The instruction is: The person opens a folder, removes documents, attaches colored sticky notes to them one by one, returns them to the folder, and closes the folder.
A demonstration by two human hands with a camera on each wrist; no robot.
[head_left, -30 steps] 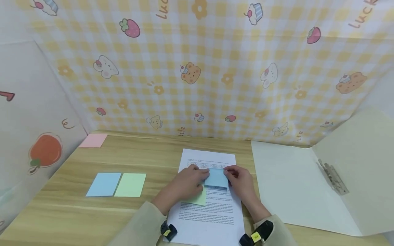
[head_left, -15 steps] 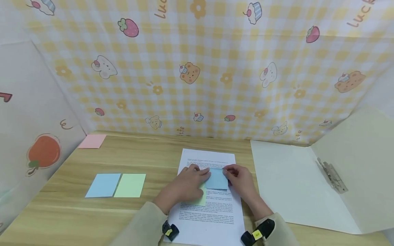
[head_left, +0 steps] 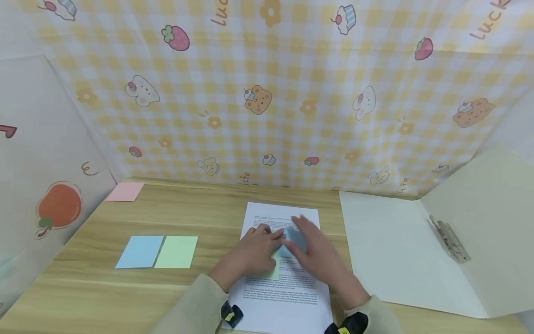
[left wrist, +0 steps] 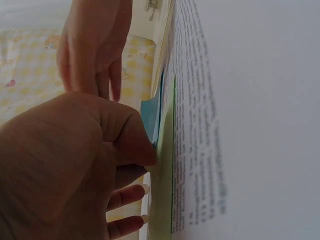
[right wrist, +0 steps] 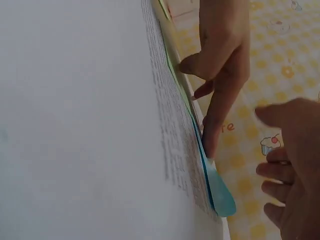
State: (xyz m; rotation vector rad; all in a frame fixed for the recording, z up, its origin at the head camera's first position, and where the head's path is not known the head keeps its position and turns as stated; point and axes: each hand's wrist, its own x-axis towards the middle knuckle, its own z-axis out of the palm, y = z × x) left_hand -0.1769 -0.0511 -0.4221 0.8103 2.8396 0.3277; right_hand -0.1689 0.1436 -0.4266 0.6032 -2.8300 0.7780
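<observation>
I log left hand (head_left: 254,253) pressing blue note (right wrist: 222,195) near right edge of paper (head_left: 288,317); right hand (head_left: 324,256) spread, empty. Rushed pressing could crease the note's raised end.

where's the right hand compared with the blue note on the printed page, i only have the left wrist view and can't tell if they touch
Observer: In the right wrist view, the right hand is held apart from the blue note, with a visible gap between them.
Operator: ok and what other notes are on the table that i can't see
Observer: The head view shows another blue note, a green note beside it and a pink note farther back, all left of the printed page.
</observation>
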